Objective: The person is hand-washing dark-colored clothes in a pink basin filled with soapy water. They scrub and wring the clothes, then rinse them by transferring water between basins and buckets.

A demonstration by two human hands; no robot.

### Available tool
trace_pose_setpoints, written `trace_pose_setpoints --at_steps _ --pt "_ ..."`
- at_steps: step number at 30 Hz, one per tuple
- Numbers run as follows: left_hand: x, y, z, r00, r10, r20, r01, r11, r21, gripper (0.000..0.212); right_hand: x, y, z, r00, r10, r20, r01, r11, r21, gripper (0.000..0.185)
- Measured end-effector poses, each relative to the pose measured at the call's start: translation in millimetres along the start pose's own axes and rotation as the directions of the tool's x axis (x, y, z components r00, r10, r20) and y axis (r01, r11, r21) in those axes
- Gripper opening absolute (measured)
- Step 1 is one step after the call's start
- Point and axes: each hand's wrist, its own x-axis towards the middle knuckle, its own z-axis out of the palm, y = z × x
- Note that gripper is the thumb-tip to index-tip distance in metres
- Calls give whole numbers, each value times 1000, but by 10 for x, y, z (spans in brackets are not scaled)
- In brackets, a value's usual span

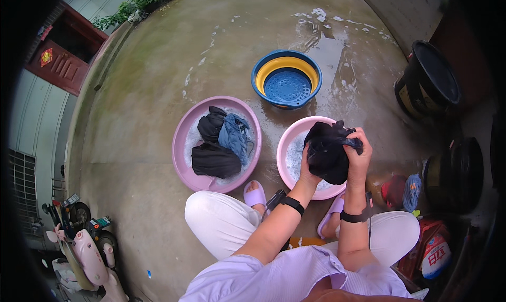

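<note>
Bunched between both hands is a wet black cloth garment (329, 155), held above a pink plastic basin (285, 138) of sudsy water. My left hand (307, 169) grips its left side, with the fingers partly hidden behind the fabric. On the right, my right hand (360, 148) clasps a fold near the top. To the left stands a larger mauve basin (180, 151) with foamy water. In it lie black garments (215, 160) and a blue garment (234, 138), partly above the suds.
A blue and yellow collapsible basin (286, 84) stands beyond the pink one on wet concrete. Black buckets (427, 80) line the right side, near a detergent bag (436, 256) and a blue bundle (412, 192). A pink scooter (91, 258) is parked at lower left.
</note>
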Motion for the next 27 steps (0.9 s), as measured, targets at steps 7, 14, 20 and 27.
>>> trace_pose_setpoints --at_steps 7,14,20,27 --pt "95 269 304 929 365 58 -357 850 387 48 -9 783 -549 775 537 -333 -275 761 587 33" --pt "-27 310 594 765 189 615 -555 -290 779 50 -15 1630 -672 563 824 70 -589 341 733 30" --pt "-172 209 589 718 -36 695 -615 -499 611 51 215 1538 -487 458 849 265 -866 357 351 20" --pt "-236 97 525 729 -224 647 -608 -647 460 44 288 1621 -384 522 779 346 -843 534 70 22"
